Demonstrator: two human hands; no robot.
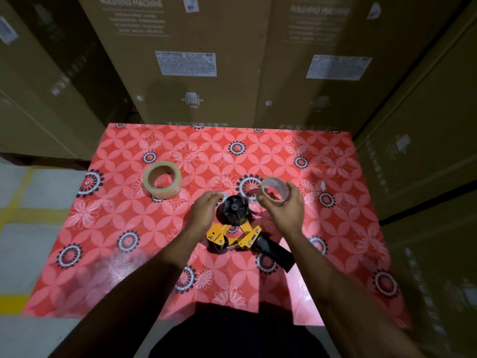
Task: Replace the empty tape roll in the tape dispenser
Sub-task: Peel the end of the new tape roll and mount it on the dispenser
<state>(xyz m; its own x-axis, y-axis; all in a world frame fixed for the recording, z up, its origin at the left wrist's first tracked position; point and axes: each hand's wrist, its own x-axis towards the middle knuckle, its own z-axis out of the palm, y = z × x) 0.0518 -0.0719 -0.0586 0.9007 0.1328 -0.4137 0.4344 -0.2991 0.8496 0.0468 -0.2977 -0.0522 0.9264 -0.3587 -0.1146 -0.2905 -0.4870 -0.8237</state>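
Nearest the lower edge of the frame, two bare forearms are seen reaching up over a red flowered tablecloth (103, 254). Just beyond them, at centre frame, the tape dispenser (241, 233) is laid flat, its black handle pointed toward the lower right and its black hub (234, 210) toward the top, so that its long axis runs diagonally. The hub is seen bare.

The left hand (205, 211) is held at the hub's left side with the fingers loosely curled; nothing is gripped in it, and whether the dispenser is actually touched cannot be told. The right hand (285, 209) is closed around the empty tape core (274, 191), pinched between thumb and fingers, just right of the hub and apparently lifted clear of it.

Farther up, in the left-centre of the frame, the full tape roll (162, 179) is lying flat, well apart from both hands. It lies up and to the left of the dispenser, and the free left hand is the nearer one; a reach by that hand is judged the likely next move, while the core is set aside by the right. Cardboard cartons (193, 60) are stacked behind the table.
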